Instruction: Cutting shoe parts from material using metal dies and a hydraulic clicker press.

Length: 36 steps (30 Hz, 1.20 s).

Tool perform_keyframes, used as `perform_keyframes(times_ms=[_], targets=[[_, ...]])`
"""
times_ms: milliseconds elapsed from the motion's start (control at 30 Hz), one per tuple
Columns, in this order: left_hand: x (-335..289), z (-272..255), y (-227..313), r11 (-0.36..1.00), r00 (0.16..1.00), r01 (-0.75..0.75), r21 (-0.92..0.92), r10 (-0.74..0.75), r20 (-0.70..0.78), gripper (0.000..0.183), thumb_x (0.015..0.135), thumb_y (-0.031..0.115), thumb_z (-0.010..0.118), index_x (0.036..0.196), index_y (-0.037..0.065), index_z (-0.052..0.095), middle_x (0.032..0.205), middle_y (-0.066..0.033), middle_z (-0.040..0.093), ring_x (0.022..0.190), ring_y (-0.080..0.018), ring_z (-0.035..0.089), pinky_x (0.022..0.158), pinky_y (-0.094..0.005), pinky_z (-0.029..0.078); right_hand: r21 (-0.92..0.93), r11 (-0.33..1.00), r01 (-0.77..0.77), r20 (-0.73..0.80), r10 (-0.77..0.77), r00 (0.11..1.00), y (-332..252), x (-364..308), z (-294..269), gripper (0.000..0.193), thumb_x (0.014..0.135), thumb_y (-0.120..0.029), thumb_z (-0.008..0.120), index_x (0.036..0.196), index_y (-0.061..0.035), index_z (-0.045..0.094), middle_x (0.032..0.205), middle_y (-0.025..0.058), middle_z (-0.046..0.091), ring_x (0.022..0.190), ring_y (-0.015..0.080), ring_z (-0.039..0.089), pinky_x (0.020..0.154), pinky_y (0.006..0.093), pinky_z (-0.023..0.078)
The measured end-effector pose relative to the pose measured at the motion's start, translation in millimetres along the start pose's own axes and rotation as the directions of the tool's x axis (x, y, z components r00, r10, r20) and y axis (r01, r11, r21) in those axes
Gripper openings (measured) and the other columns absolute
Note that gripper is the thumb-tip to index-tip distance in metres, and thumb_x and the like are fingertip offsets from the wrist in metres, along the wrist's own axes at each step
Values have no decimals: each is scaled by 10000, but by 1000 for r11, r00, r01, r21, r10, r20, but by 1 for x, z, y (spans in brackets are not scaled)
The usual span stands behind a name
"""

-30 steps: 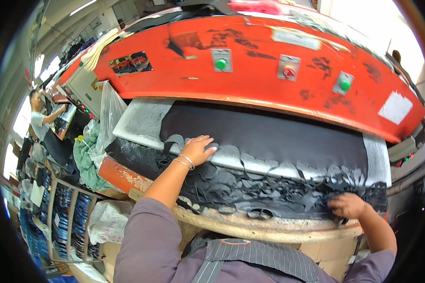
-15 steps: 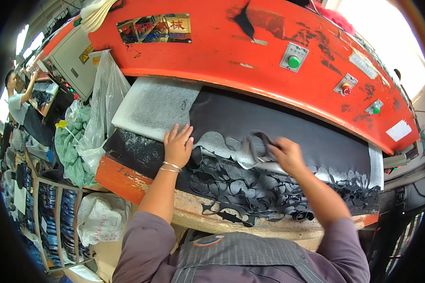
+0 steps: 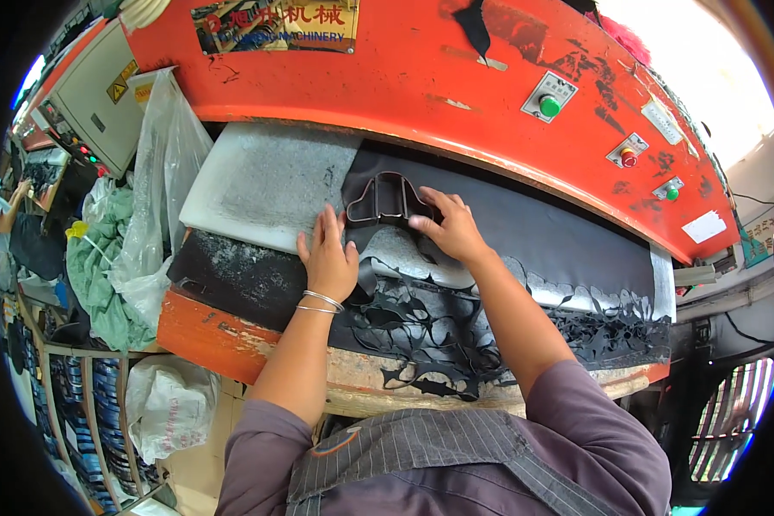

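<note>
A hollow metal cutting die (image 3: pixel 377 202) with a rounded, lobed outline sits at the left end of the black sheet material (image 3: pixel 542 232). My right hand (image 3: pixel 449 225) grips its right side, thumb in front and fingers behind. Left of the die, my left hand (image 3: pixel 330 262) lies flat with fingers stretched, near the sheet's left edge and the white cutting board (image 3: pixel 258 185). Along the sheet's front, cut-out edges and tangled black scraps (image 3: pixel 421 322) hang over the pale board.
The orange press beam (image 3: pixel 439 86) spans the far side, with green buttons (image 3: pixel 549 106) and a red button (image 3: pixel 629 158). Clear plastic (image 3: pixel 159 181) and green cloth (image 3: pixel 103 267) stand at left. A rack of dark pieces (image 3: pixel 95 413) and a white sack (image 3: pixel 170 404) are at lower left.
My right hand has moved left and away from me with the cutting die, which was blurred over the scraps before. My left hand stays near the sheet's left edge. The view has shifted slightly.
</note>
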<state>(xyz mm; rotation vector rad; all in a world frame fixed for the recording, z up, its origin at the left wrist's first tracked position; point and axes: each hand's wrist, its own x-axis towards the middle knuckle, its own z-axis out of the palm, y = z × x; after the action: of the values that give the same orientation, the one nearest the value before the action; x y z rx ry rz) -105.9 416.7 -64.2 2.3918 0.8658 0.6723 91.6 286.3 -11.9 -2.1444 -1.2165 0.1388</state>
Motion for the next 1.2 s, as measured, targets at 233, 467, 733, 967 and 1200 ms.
perform_keyframes(times_ms=[233,467,733,967,1200], targets=[[8,-3,4,997,998,33,-73,-29,56,751,852,144,531,1470,-32,144,1379,-79,523,1390,-279,295,1118,-554,32,-73,984,164,59,-160,985,18,-7,-5,582,760,-306,747,1285,-130,567,1280,123,571,1187,320,485,1021,403,339],[-1,-5,2,1000,995,-19,0,18,99,713,881,157,504,1466,-45,149,1434,-162,438,1405,-288,272,1118,-564,40,-77,974,214,68,-209,976,29,-12,-4,620,731,-357,751,1274,-117,573,1288,133,575,1126,337,527,994,392,364],[0,-8,19,984,994,-22,177,3,106,694,896,189,484,1466,-42,163,1459,-203,375,1398,-298,284,1117,-576,75,-28,960,278,48,-277,960,35,-10,-12,642,750,-364,738,1300,-99,542,1298,156,559,1169,347,511,1017,412,343],[-20,-34,24,985,968,-35,-169,-9,-252,668,849,119,588,1431,-17,290,1354,-184,508,1258,-353,457,1082,-450,297,1,989,150,112,-149,982,2,-78,-84,766,761,-430,738,1340,-5,470,1372,230,475,1311,355,414,1073,456,320],[-18,-39,199,859,926,-69,-507,244,289,265,908,235,606,1090,53,667,993,-126,700,897,-207,671,812,-333,511,-96,994,50,-966,-105,237,73,-134,-281,318,995,-161,479,1218,56,547,1263,189,539,1170,287,515,1023,392,385]])
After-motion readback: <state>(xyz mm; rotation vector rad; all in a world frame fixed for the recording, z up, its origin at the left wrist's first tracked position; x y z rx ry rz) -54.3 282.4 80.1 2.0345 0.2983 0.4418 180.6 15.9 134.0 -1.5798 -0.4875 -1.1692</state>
